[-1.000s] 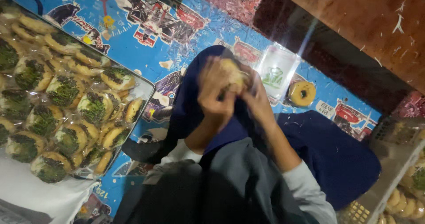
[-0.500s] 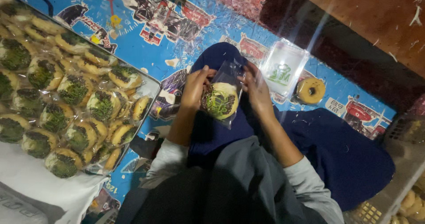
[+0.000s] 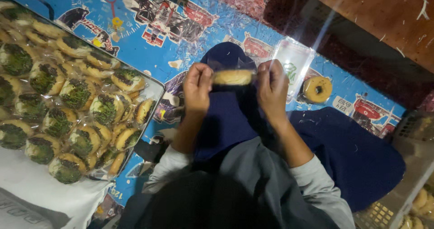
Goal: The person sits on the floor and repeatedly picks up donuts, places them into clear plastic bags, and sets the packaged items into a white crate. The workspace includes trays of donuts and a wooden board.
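A blue printed mat [image 3: 135, 43] is covering the floor, and on it, to the person's left, a big tray [image 3: 156, 86] is lying crowded with wrapped round pastries [image 3: 77, 93] topped dark green. A dark blue cloth [image 3: 352, 156] is spreading over the lap and out to the right. A stack of empty clear bags [image 3: 294, 59] is lying beyond the hands, with one bare ring-shaped pastry [image 3: 317, 89] just beside it, and a pale crate [image 3: 407, 184] holding more pastries is showing at the right edge. Between the two hands, a single pastry in a clear wrapper [image 3: 233, 77] is being held edge-on above the lap; the left hand [image 3: 197, 86] is pinching its left end with clenched fingers, and the right hand [image 3: 272, 86] is gripping the right end the same way. The grip is resting only on thin plastic at the ends, so I judge the pastry could slip out and drop onto the cloth if the film slides, or the topping could smear against the wrapper if the fingers are squeezing too hard. Compared with half a second ago, the pastry has been turned: then its green-topped face was showing flat toward the camera, and now only its golden rim is visible, with the hands drawn further apart.
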